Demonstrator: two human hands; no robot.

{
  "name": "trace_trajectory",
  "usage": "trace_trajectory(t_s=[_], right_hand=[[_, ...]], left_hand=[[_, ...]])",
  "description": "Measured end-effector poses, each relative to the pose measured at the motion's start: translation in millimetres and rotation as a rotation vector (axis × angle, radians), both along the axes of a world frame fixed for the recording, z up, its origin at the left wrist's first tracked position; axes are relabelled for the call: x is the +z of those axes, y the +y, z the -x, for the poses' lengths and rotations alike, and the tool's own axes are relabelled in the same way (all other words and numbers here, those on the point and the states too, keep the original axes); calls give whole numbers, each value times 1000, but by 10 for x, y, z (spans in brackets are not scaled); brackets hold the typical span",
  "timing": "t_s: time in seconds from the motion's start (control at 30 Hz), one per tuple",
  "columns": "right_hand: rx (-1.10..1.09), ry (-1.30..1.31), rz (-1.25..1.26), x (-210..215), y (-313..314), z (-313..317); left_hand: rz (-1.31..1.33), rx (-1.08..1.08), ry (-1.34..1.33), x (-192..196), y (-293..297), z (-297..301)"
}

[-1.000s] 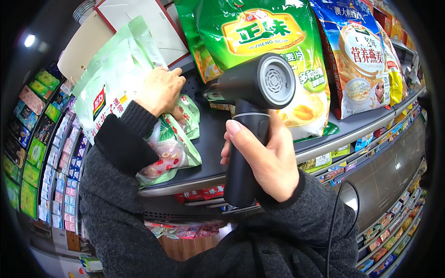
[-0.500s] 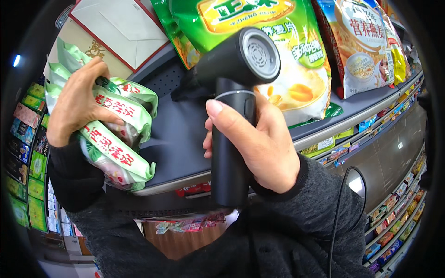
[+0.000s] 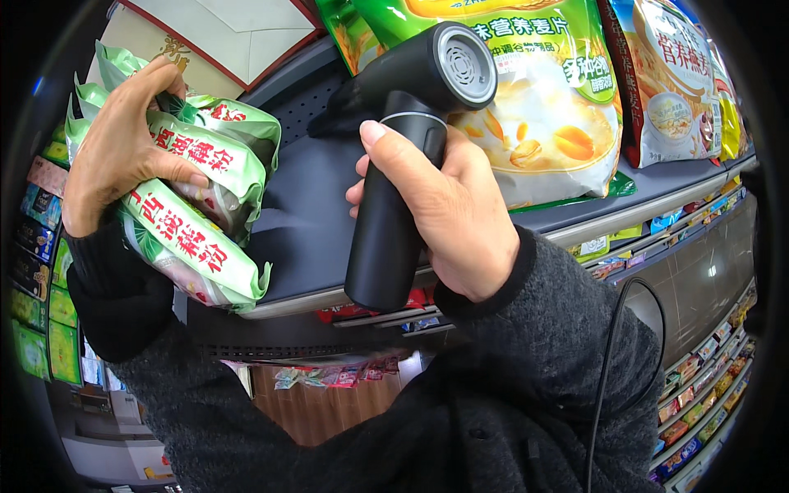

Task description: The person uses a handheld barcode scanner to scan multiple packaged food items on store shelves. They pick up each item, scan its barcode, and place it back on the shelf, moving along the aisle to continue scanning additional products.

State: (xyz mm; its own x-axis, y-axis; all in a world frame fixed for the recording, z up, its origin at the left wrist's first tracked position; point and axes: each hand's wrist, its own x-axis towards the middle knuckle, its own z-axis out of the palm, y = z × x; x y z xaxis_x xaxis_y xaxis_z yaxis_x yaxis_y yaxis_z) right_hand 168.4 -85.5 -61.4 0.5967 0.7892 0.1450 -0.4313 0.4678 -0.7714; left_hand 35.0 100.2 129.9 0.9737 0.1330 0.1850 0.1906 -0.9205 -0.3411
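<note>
My right hand (image 3: pixel 448 193) is wrapped round the handle of a black handheld blower (image 3: pixel 386 222), shaped like a hair dryer with a round grey grille at its back end. Its tapered nozzle points left over the dark grey shelf (image 3: pixel 308 222). On the left, my left hand (image 3: pixel 123 144) grips light green plastic food bags (image 3: pixel 177 238) with red lettering, thumb over one bag and fingers reaching behind. The bags stand side by side and tilted at the shelf's front edge; the ends of those fingers are partly hidden. The nozzle tip is apart from the bags.
A large green cereal bag (image 3: pixel 534 107) stands right behind the blower, with a blue and red oatmeal bag (image 3: pixel 670 90) further right. Flat red-edged boxes (image 3: pixel 230 33) lie at the back left. Stocked lower shelves (image 3: pixel 707 394) run at right; a black cord (image 3: pixel 608 361) hangs by my right sleeve.
The blower's handle has swung left and up in the view, tilting more, still in my right hand. My left hand keeps its grip on the bags. The whole view has shifted slightly.
</note>
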Motion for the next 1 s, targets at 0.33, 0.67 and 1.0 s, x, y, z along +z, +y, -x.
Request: trace_trajectory(t_s=[0.33, 0.67, 1.0], right_hand=[[263, 276, 96, 91, 284, 131], [351, 274, 100, -82, 789, 210], [135, -44, 58, 122, -5, 122]], left_hand=[[-34, 10, -1, 15, -46, 17], [-39, -6, -41, -28, -52, 16], [-90, -31, -21, -20, -128, 77]])
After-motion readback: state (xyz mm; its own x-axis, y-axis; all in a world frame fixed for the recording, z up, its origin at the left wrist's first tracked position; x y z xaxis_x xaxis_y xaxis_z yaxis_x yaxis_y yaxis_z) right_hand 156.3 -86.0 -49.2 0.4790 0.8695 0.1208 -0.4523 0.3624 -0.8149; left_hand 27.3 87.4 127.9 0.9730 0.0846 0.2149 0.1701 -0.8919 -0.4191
